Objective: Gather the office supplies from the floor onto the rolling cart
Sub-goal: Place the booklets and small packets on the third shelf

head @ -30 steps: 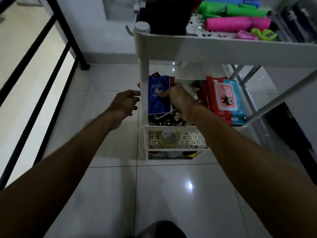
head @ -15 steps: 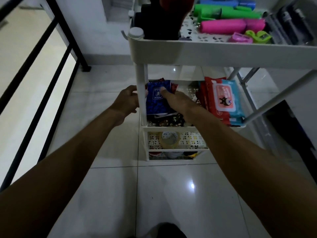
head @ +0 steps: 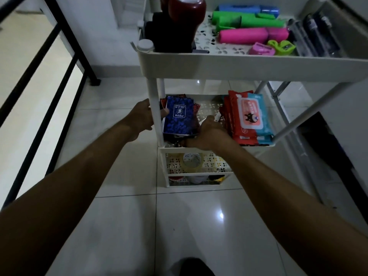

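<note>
The blue notebook (head: 179, 118) on the cart's middle shelf carried a small framed label with an emblem and a script word under it, but the print was too small and blurred to read. The wipes pack (head: 251, 116) on the same shelf showed a pink panel with a dark cartoon figure and a line of white characters above it, and those could not be made out either. So no word, brand or number anywhere in the view could be read for certain.
</note>
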